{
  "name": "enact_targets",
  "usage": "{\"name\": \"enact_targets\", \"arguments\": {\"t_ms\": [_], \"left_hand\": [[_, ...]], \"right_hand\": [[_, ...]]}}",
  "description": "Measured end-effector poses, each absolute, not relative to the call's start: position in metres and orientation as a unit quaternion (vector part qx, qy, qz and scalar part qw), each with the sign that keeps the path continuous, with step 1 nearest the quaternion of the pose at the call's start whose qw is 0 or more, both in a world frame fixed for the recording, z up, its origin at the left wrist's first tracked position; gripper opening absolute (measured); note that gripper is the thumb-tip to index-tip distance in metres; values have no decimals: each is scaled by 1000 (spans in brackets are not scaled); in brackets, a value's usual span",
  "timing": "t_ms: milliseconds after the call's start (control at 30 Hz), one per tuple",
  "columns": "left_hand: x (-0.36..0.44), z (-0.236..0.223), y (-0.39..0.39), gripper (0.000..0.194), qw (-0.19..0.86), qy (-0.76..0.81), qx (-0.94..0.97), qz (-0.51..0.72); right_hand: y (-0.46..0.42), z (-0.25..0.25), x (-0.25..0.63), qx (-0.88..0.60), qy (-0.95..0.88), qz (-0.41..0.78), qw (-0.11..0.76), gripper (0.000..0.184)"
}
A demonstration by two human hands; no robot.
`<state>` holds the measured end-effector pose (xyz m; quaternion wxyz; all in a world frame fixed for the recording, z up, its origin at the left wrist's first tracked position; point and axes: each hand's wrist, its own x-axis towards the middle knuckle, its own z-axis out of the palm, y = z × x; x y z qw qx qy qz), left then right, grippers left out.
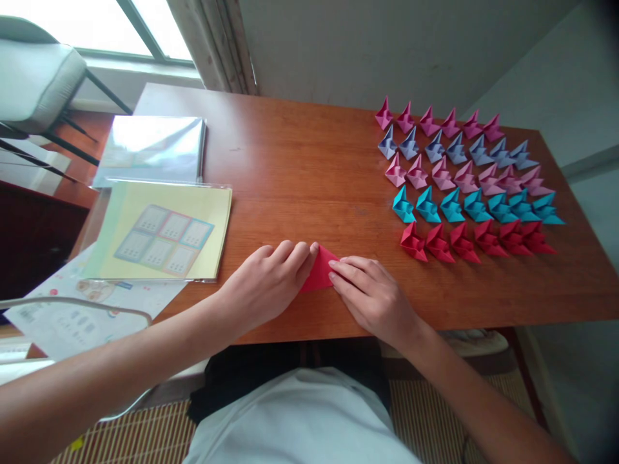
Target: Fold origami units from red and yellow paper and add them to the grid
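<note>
A piece of red origami paper (321,270), folded to roughly a triangle, lies flat on the wooden table near its front edge. My left hand (271,280) has its fingers curled together on the paper's left side, thumb and fingertips pressing its upper tip. From the other side, my right hand (370,290) grips the right corner with fingers pressed together. Parts of the paper are hidden under both hands. To the right stand folded paper pieces in rows; the red row (463,243) is nearest, with a turquoise row (452,205) behind it.
Farther back are a pink row (442,173), a lavender row (434,147) and a magenta row (429,121). At left lie a yellow packet (109,248), a glossy packet (155,145) and a printed sheet (159,299). A chair (41,77) stands beyond the table's left end.
</note>
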<state>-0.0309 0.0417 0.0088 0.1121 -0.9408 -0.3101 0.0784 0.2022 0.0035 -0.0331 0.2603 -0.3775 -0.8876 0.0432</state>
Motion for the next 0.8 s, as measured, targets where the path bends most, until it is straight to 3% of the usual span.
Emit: {"name": "enact_targets", "arguments": {"t_ms": [167,800], "left_hand": [[-27,13,34,40,108,-292,-949,40],[-28,0,30,45,70,-292,-953,30]], "right_hand": [[3,-34,202,-378,-886,47,265,28],[3,-32,203,-378,-886,57,262,29]]}}
